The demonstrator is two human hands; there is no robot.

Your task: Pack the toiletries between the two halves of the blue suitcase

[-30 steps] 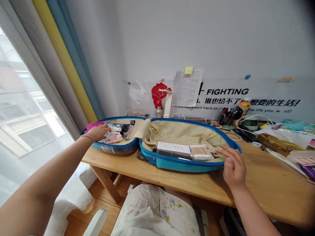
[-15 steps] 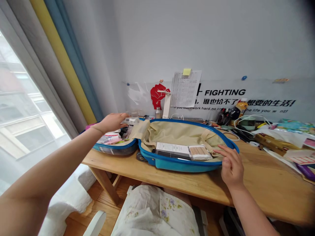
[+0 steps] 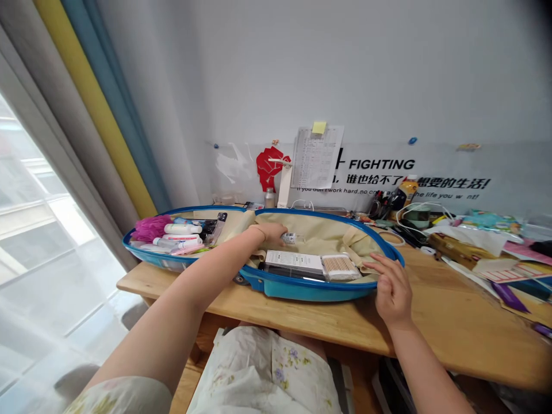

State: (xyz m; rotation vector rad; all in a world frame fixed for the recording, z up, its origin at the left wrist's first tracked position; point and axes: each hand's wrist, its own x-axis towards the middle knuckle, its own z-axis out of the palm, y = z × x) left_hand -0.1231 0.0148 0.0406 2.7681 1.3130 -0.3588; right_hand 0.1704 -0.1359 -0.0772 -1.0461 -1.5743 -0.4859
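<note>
Left hand fingers hold a clear bottle; right hand fingers spread at the suitcase; careless release might roll the bottle.

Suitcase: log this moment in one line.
suitcase: open on table | left hand: holds clear container | right hand: at suitcase's right end

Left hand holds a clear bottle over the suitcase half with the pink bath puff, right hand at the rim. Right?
No, wrong half: the head view shows the left hand holding the clear bottle over the suitcase half with the cotton swabs; the right hand is at the rim.
</note>
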